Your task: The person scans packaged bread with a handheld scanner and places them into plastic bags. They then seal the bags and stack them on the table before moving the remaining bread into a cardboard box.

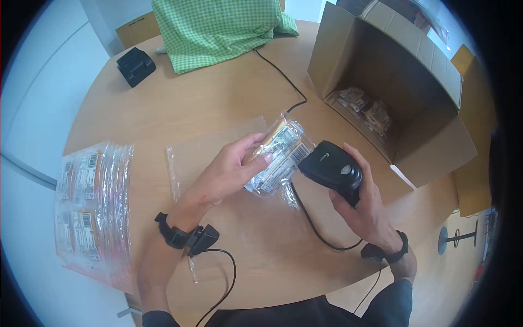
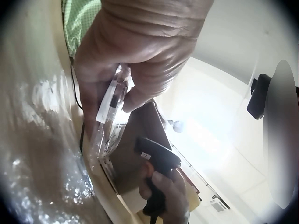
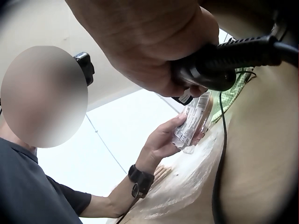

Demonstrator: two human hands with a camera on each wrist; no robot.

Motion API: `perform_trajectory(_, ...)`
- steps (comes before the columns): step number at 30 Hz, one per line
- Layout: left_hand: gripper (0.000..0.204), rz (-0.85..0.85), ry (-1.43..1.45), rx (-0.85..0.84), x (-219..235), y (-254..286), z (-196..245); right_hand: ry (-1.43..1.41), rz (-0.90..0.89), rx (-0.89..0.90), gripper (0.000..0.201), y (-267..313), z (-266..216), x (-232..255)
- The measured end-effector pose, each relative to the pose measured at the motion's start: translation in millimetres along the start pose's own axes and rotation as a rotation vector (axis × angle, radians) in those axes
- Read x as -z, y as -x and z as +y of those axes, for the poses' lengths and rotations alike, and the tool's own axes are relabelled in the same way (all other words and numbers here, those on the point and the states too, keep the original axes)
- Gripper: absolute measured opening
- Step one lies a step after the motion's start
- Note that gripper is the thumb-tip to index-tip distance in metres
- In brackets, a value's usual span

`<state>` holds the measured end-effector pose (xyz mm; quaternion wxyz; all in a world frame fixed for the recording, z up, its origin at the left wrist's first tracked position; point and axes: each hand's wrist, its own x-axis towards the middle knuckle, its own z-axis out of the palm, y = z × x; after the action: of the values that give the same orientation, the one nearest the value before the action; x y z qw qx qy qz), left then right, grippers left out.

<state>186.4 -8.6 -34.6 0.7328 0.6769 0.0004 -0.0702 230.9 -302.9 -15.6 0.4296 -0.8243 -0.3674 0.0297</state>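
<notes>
In the head view the left hand [image 1: 231, 170] holds a clear plastic packet [image 1: 280, 158] with printed labels and barcodes, its thumb across the front. The right hand [image 1: 366, 210] grips the handle of a black handheld scanner [image 1: 331, 166], whose head is close to the packet's right edge. The left wrist view shows the packet [image 2: 112, 112] edge-on between the left thumb and fingers, with the scanner [image 2: 159, 156] beyond it. The right wrist view has the scanner's handle [image 3: 205, 72] in the right fist. A clear plastic sheet or bag [image 1: 239, 229] lies under the hands.
Stacked labelled packets [image 1: 92, 207] lie at the left. An open cardboard box [image 1: 403, 92] on its side at the right holds several small packets [image 1: 365, 109]. Behind are a black device [image 1: 136, 66] and a green checked cloth [image 1: 220, 32]. A black cable [image 1: 321, 237] crosses the table.
</notes>
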Motion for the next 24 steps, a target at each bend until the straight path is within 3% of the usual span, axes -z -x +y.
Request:
perform_trajectory(7,0.057,0.01,0.035,0.033,-3.0,0.9,2.6,0.112,0.045,-0.029,0.082,5.1,-0.5,7.2)
perform_trajectory(11,0.055,0.116,-0.002,-0.03,4.3,0.4,2.6,0.297,0.084,-0.125,0.076,5.0,42.2,30.8)
perform_trajectory(13,0.049,0.186,0.214,0.052,0.0,2.5,0.1,0.374,0.113,-0.193,0.07,7.6,59.8,36.4)
perform_trajectory(17,0.041,0.231,0.425,0.07,-17.2,18.5,-10.6,0.386,0.102,-0.123,0.069,11.9,81.5,39.8)
perform_trajectory(19,0.038,0.277,0.47,0.115,-28.9,29.6,-8.5,0.243,0.065,-0.385,0.076,12.5,74.0,42.9)
perform_trajectory(20,0.042,0.271,0.51,0.133,-34.1,35.9,-4.4,0.24,0.051,-0.373,0.076,17.0,68.2,40.5)
perform_trajectory(22,0.045,0.299,0.534,0.106,-44.6,42.9,-11.9,0.934,0.219,0.0,0.086,23.1,48.0,30.2)
perform_trajectory(23,0.049,0.311,0.555,0.088,-49.5,44.0,-14.7,0.926,0.214,0.019,0.086,20.8,27.1,26.2)
perform_trajectory(24,0.052,0.277,0.574,0.104,-55.9,46.3,-11.3,0.768,0.078,0.163,0.088,20.7,-0.6,20.5)
